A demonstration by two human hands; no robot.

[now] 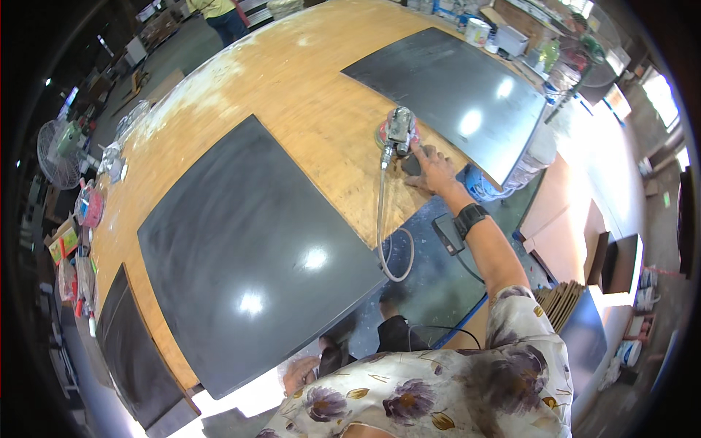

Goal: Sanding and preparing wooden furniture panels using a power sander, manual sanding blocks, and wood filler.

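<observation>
My right hand [436, 171] rests at the near edge of the wooden table, its thumb and fingers around a small dark pad [412, 166]. Just beyond the fingertips stands a handheld air sander [399, 130] with a pinkish-red disc and a pale hose [381, 212] looping down over the edge. My left hand [298, 374] is low beside the near edge of a large dark grey panel [255, 248]; its fingers are partly hidden, and I cannot make out anything in it. A second dark panel [445, 91] lies at the far right, overhanging the table edge.
The wooden table [307, 95] carries whitish dust. A narrower dark panel [139, 350] lies at the left. Fans, one of them a standing fan [62, 153], flank the table. Stacked brown boards [561, 310] are at the right. Another person [219, 18] stands beyond the table.
</observation>
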